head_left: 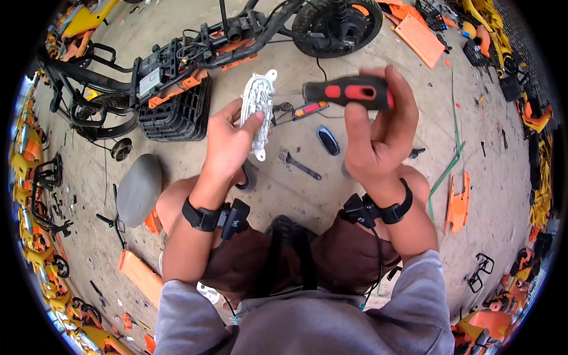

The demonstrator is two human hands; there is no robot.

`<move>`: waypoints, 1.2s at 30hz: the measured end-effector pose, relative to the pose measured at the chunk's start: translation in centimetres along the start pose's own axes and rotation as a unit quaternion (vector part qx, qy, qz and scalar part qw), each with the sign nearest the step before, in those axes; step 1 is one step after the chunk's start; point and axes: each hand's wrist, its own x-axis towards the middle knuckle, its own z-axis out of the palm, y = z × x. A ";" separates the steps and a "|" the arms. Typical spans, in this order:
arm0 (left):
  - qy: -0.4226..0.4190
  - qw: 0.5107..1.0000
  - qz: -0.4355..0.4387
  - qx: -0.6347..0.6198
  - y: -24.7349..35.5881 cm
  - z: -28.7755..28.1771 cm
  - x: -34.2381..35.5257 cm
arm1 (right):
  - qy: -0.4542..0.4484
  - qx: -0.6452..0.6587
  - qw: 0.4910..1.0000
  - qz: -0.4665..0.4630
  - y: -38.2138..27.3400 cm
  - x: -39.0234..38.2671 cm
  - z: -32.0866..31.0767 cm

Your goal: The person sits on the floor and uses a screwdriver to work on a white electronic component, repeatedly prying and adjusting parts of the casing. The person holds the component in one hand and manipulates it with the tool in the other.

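Note:
My left hand [229,141] grips a long oval light housing [258,100], silvery white with a mounting tab at each end, held upright over the floor. In my right hand [381,133] is a screwdriver [343,92] with a black and red handle, its fingers around the handle's end. The thin shaft points left to the housing's right edge; whether the tip touches it I cannot tell. Just beyond my hands lies a light strip [310,110] in red and orange with a black cable. Below it on the floor are an adjustable wrench [300,165] and a blue-rimmed dark oval part [328,140].
A stripped scooter frame [195,59] lies on its side at the far left, its wheel [337,26] at the top. A grey seat [139,190] rests by my left knee. Orange panels [417,41] and a green strap [448,171] are on the right. Yellow frames line both sides.

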 end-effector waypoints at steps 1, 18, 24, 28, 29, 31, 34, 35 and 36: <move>0.001 1.000 0.002 0.004 0.3 0.0 0.0 | -0.003 -0.015 1.000 -0.010 0.2 0.0 -0.1; -0.037 0.996 -0.004 -0.085 0.5 0.4 0.0 | 0.190 0.024 0.980 0.053 0.6 2.0 -1.1; -0.066 0.981 -0.052 -0.174 1.2 0.0 -0.3 | 0.164 0.041 0.982 0.087 0.9 1.9 -1.0; -0.061 0.980 -0.057 -0.181 1.8 0.3 -0.6 | 0.101 0.041 0.992 0.070 1.4 1.2 -1.0; -0.061 0.981 -0.053 -0.174 1.9 0.2 -0.5 | 0.083 0.039 0.993 0.068 1.4 1.2 -1.0; -0.056 0.984 -0.061 -0.159 1.6 0.1 -0.7 | 0.042 0.003 0.997 0.061 1.7 1.1 -0.8; -0.029 0.982 -0.042 -0.179 1.6 0.1 -0.3 | -0.073 -0.073 0.985 0.138 1.9 1.2 -0.7; -0.021 0.980 -0.042 -0.195 1.6 0.1 -0.3 | -0.112 -0.088 0.976 0.162 1.6 0.9 -0.7; -0.018 0.982 -0.032 -0.187 1.5 -0.2 -0.1 | -0.147 -0.105 0.968 0.172 1.4 0.6 -0.5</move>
